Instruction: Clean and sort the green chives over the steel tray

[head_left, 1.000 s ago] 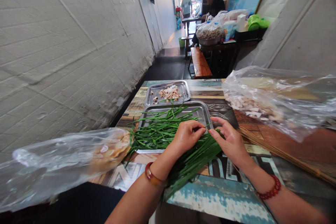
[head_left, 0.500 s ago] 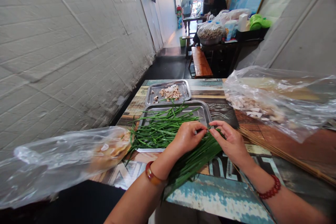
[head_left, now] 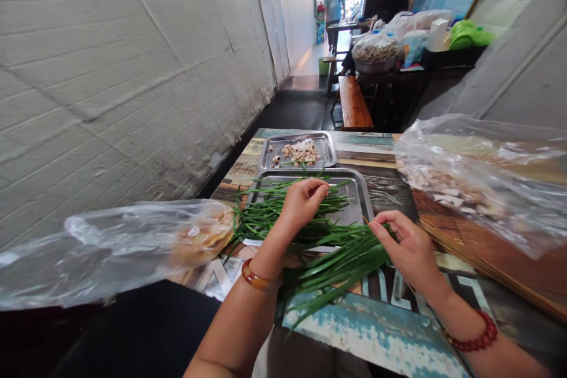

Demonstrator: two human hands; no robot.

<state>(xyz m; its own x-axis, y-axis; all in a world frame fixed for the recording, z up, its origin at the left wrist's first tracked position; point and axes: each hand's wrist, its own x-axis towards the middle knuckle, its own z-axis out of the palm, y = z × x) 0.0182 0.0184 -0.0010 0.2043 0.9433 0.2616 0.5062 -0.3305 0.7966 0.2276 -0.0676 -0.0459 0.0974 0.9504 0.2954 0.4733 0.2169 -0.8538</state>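
My right hand (head_left: 410,251) is closed around a thin wooden skewer whose tip shows just past the fingertips. A bunch of long green garlic chives (head_left: 343,266) is gathered at that hand and fans out leftward over the table's near edge. My left hand (head_left: 303,204) hovers over the tray of chives, thumb and fingers pinched together; what is between them, if anything, I cannot make out. Beneath it, loose chives (head_left: 270,212) lie across a metal tray (head_left: 365,195), their ends hanging over its left side.
A smaller tray (head_left: 332,156) with chopped pale pieces sits behind. Clear plastic bags flank the table: one with flat tan food (head_left: 206,230) at left, one with pale slices (head_left: 465,189) at right. Bamboo skewers (head_left: 491,271) lie at right. Two people are farther back, near a bench (head_left: 354,103).
My hands have moved apart: the left went up and leftward over the tray, while the right stays with the chives. The view has turned slightly left.
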